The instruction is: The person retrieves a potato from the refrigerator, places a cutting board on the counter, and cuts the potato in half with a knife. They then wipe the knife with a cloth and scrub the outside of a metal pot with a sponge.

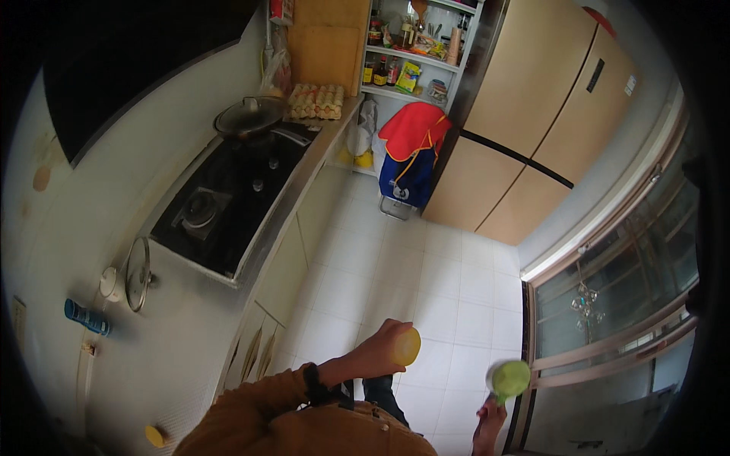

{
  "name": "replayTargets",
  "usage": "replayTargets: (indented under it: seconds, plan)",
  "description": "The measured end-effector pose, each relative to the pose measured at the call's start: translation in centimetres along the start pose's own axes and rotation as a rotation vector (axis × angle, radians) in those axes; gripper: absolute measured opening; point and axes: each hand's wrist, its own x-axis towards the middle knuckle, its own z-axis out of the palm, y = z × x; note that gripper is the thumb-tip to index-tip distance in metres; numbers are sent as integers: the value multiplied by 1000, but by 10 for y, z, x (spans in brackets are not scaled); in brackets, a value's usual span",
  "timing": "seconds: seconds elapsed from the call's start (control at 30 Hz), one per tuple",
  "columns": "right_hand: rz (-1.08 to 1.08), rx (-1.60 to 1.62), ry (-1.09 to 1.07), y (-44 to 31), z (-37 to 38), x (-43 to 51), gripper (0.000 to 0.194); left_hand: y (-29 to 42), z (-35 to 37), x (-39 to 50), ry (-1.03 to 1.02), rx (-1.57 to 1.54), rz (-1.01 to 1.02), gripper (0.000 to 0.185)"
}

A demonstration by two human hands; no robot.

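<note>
My left hand (389, 349) is closed around a round yellow container (407, 347), held over the floor in front of my body. Only its round end shows, so I cannot tell whether it is a cup or a jar. Low on the right, my right hand (490, 420) grips the handle of a green scoop (510, 378), whose round bowl is slightly blurred. The scoop is near the frame of the glass sliding door (613, 365). The two hands are well apart.
On my left runs a metal counter (171, 336) with a gas hob (228, 199), a lidded pan (251, 117), a glass lid (138, 275), a blue bottle (86, 317) and a yellow disc (154, 436). Egg trays (316, 101), shelves (410, 52) and a fridge (533, 114) stand ahead.
</note>
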Motion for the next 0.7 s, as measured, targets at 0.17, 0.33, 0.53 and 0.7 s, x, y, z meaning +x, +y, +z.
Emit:
replayTargets:
  seconds: [0.17, 0.33, 0.53, 0.7]
  plan:
    - [-2, -169, -332, -16, 109, 144, 14, -40, -24, 82, 210, 46, 49, 83]
    - [116, -157, -573, -24, 245, 262, 13, -74, -93, 168, 316, 94, -19, 85]
    - [195, -148, -767, -37, 371, 368, 14, -106, -159, 240, 451, 125, -111, 84]
    - [174, -124, -760, -40, 470, 448, 15, -153, -221, 321, 445, 80, -88, 83]
